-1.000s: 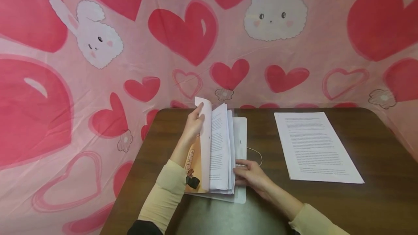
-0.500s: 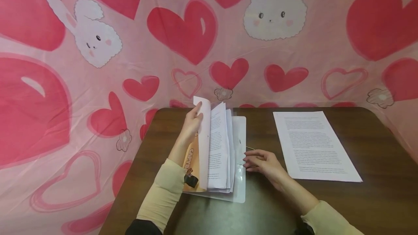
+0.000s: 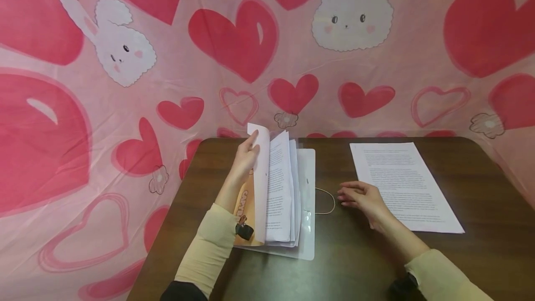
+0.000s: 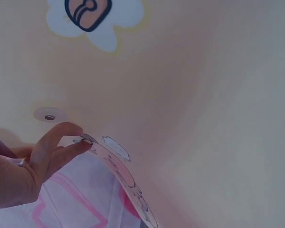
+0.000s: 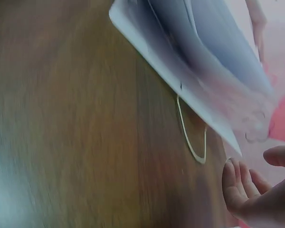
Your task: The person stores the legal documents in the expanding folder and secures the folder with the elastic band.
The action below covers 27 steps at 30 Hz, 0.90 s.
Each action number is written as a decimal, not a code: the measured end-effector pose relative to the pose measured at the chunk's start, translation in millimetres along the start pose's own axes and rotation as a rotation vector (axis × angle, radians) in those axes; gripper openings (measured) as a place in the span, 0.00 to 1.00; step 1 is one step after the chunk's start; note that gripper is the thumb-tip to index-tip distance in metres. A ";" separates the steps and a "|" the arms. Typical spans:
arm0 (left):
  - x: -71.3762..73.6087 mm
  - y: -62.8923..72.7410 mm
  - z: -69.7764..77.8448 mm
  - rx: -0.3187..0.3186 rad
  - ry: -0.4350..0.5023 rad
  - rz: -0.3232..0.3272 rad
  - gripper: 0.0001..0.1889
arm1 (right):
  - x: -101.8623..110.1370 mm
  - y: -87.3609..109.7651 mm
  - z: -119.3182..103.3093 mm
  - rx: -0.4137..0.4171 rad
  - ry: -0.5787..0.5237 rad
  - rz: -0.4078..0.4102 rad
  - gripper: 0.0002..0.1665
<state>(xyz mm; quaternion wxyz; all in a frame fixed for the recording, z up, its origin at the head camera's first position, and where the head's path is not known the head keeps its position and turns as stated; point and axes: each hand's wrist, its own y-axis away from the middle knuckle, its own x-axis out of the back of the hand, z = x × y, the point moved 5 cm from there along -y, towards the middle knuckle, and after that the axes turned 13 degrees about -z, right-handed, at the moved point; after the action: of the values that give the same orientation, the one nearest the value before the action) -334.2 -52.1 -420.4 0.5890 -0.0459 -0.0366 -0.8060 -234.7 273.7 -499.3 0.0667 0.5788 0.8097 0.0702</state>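
A folder with an orange printed front cover stands partly opened on the table. My left hand pinches the upper left edge of this cover and holds it raised, curled over; the left wrist view shows thumb and fingers at the cover's edge. Inside lie printed sheets and clear sleeves, over the white back cover. From the back cover's right side a thin pale elastic cord loops out. Just right of that loop, my right hand hovers with loosely bent fingers, holding nothing.
A stack of printed paper lies on the right of the dark wooden table, partly behind my right hand. A pink cloth with hearts and rabbits hangs behind the table.
My right hand has left the folder's right side and moved right, past the cord loop, toward the paper stack. The left hand keeps holding the cover in nearly the same place.
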 end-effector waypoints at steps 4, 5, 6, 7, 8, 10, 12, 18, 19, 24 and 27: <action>0.2 -0.1 -0.8 0.005 -0.003 0.003 0.31 | 17.4 0.3 -1.3 0.009 0.028 0.035 0.26; 0.2 0.1 -0.8 0.006 -0.003 0.004 0.31 | 20.9 0.4 -1.5 0.008 0.041 0.040 0.27; 0.1 0.1 -0.6 0.004 -0.003 0.004 0.31 | 24.1 0.4 -1.6 0.008 0.049 0.047 0.27; -0.1 0.3 -0.3 0.003 -0.002 0.004 0.31 | 27.2 0.5 -1.8 0.008 0.060 0.053 0.28; -0.2 0.5 -0.1 0.002 0.000 0.004 0.31 | 30.2 0.7 -1.8 0.007 0.071 0.060 0.28; -0.7 0.9 0.2 0.000 0.006 0.001 0.31 | 35.3 1.2 -2.1 0.006 0.088 0.077 0.29; -1.0 0.9 0.3 -0.005 0.012 -0.001 0.31 | 40.7 1.7 -2.2 0.003 0.104 0.097 0.29; -1.6 0.2 -1.0 -0.012 0.028 -0.007 0.32 | 58.5 3.4 -3.1 -0.009 0.185 0.175 0.31; -1.7 0.1 -1.2 -0.011 0.029 -0.006 0.32 | 60.9 3.8 -3.4 -0.011 0.194 0.187 0.32; -2.5 0.3 -2.4 -0.002 0.034 -0.001 0.32 | 71.8 5.0 -3.9 -0.020 0.222 0.215 0.33; -3.7 -0.2 -3.8 -0.002 0.040 -0.005 0.32 | 79.4 6.5 -3.6 -0.034 0.263 0.240 0.34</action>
<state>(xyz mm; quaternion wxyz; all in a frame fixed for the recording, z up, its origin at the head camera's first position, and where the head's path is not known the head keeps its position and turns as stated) -333.3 -49.0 -424.6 0.5875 -0.0305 -0.0243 -0.8083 -254.9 350.9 -496.6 -0.0390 0.6558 0.7353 0.1667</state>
